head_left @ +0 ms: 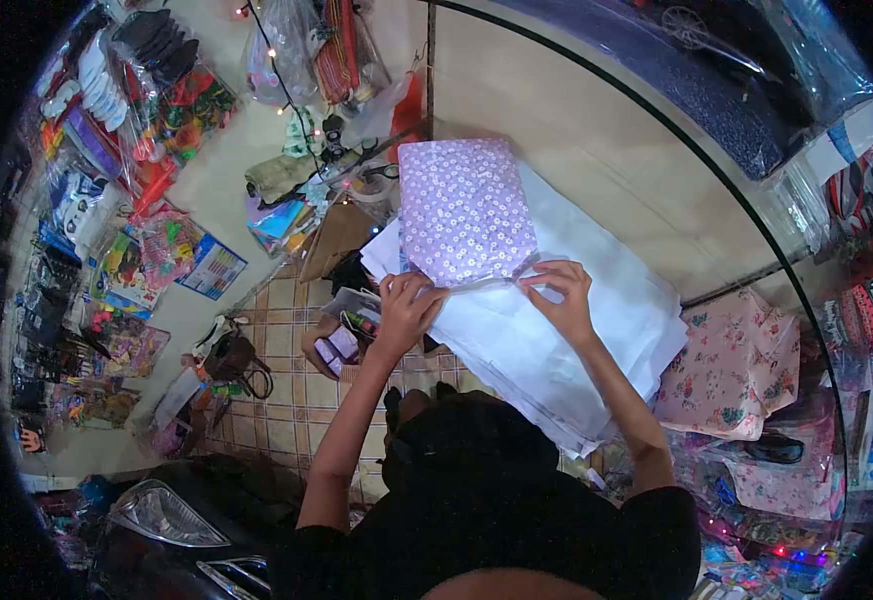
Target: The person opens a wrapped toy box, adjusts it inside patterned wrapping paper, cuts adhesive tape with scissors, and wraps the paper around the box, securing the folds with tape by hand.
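Note:
A parcel in lilac wrapping paper with small white flowers lies on a stack of large white sheets. My left hand is at the parcel's near left corner, its fingers bent and pinched on the paper's edge. At the near right corner, my right hand has thumb and forefinger closed on the same edge. A narrow pale strip runs along that edge between the hands; whether it is tape or folded paper I cannot make out. What lies inside the wrapping is hidden.
The sheets lie on a glass-topped counter with a dark curved edge. Pink floral paper is at the right. Packaged goods hang on the left wall. A small open box and a motorbike headlight are lower left.

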Demonstrator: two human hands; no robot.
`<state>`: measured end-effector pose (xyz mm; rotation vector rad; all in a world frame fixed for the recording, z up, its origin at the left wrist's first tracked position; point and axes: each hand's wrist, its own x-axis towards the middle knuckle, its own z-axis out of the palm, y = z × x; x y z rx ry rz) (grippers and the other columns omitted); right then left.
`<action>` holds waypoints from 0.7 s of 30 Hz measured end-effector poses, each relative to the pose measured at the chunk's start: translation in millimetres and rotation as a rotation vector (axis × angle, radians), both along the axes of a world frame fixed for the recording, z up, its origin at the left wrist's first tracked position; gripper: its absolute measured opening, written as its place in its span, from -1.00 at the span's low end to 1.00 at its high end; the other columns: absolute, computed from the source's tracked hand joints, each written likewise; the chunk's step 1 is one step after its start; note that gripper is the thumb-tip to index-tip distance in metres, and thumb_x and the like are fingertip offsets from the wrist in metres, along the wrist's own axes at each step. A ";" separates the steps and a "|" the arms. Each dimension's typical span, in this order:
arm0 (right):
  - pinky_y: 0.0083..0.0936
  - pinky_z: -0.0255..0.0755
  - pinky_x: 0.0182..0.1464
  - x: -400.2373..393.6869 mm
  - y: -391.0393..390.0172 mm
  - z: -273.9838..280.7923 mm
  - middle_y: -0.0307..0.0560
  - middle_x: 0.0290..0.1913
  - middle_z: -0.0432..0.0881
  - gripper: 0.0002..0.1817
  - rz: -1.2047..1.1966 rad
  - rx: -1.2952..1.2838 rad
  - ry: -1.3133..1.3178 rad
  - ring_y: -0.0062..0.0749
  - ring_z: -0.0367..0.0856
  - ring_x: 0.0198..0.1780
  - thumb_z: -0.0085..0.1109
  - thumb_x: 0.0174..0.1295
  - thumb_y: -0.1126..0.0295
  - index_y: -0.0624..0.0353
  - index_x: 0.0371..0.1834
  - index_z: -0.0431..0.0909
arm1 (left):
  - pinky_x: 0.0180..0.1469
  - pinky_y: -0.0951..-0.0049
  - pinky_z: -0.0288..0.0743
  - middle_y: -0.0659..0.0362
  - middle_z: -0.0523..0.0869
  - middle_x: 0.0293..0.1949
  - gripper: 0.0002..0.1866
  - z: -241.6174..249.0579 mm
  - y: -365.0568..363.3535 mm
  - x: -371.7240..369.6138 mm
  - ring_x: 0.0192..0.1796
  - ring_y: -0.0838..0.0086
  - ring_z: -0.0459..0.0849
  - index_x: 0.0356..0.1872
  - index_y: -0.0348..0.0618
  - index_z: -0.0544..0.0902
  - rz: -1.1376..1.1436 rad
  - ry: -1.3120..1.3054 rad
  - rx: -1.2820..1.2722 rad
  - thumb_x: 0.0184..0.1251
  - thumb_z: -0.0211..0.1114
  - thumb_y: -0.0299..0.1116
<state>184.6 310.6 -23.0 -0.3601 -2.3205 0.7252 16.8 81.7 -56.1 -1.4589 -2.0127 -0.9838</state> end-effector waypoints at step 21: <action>-0.25 0.35 0.14 -45.9 -33.3 55.5 0.03 0.03 0.50 -0.51 0.553 0.356 -0.205 -0.09 0.47 0.10 0.22 0.19 0.25 0.26 0.15 0.46 | 0.28 0.11 0.15 0.26 0.53 0.21 -0.73 -25.5 -3.3 -5.1 0.30 0.23 0.37 -0.18 0.10 0.72 0.013 0.179 0.046 0.02 0.44 -0.33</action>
